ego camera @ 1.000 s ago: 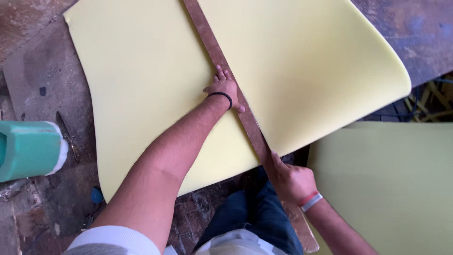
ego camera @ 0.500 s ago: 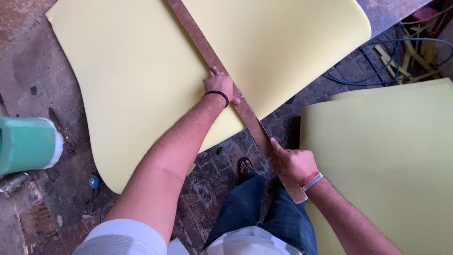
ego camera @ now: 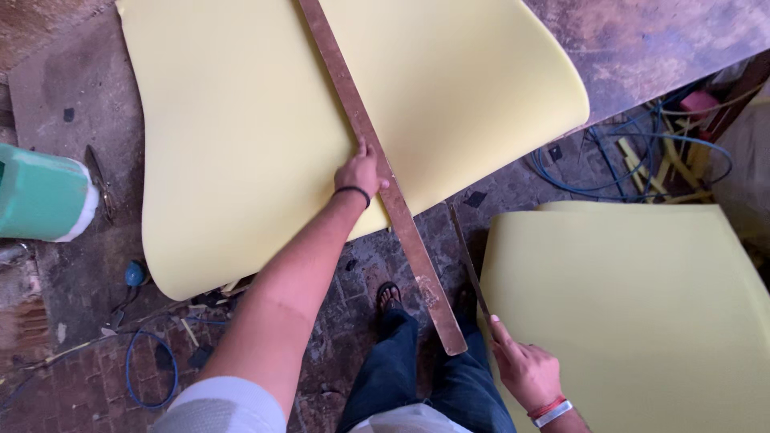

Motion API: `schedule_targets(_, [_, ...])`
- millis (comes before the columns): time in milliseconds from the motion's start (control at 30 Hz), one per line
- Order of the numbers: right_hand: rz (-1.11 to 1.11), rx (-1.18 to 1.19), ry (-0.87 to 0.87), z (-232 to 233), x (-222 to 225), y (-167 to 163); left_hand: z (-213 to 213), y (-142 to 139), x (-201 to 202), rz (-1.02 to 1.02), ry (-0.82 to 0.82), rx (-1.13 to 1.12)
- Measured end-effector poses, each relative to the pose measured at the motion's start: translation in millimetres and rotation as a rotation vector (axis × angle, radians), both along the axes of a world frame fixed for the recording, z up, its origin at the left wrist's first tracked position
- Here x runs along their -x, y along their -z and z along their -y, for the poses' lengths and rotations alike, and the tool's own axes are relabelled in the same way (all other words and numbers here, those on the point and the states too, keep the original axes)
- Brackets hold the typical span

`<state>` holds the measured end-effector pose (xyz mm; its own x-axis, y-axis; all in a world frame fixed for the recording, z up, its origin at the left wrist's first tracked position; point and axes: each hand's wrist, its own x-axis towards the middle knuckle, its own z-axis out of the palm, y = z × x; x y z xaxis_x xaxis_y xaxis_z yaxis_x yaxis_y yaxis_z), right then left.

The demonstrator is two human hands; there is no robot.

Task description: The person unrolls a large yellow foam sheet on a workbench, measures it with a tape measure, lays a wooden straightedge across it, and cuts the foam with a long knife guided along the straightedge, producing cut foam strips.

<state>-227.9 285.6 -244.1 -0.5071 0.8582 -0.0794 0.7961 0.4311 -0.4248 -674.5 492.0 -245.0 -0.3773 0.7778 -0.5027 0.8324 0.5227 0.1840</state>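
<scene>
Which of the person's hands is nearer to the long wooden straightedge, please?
Left. The left hand presses on the wooden straightedge lying across the yellow foam sheet. The right hand is apart from it, holding a thin blade.

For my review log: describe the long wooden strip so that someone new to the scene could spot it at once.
Start at the big pale yellow foam sheet on the worn table. The long wooden strip lies slantwise across it, pinned by the left hand, its lower end jutting past the foam's edge. It is the only brown, straight, flat bar on the foam.
</scene>
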Motion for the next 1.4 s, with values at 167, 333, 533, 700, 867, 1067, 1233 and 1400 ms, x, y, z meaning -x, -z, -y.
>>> schedule_targets(167, [-0.314, 0.023, 0.196, -39, 52, -3, 97, 15, -27, -0.030, 0.047, -0.163])
schedule_targets(333, [-0.854, 0.876, 0.155, -110, 170, 25, 162, -14, -24, -0.044, 0.068, -0.217])
schedule_targets(533, [-0.513, 0.858, 0.458, -116, 242, -26, 194, -50, 5, -0.145, 0.067, -0.071])
schedule_targets(700, [-0.840, 0.823, 0.559, -84, 236, -91, 208, -54, 20, -0.031, 0.101, -0.082])
schedule_targets(867, [-0.846, 0.836, 0.753, -81, 170, -124, 215, -49, 16, -0.090, 0.141, -0.053])
schedule_targets(1067, [-0.609, 0.400, 0.749, -125, 91, -150, 220, -47, 5, -0.182, 0.226, -0.028])
schedule_targets(1233, [-0.365, 0.213, 0.705, -205, 53, -128, 223, -43, 19, -0.221, 0.239, -0.084])
schedule_targets(1400, [-0.649, 0.360, 0.608, -271, 35, -48, 223, -39, 65, -0.458, 0.117, -0.018])
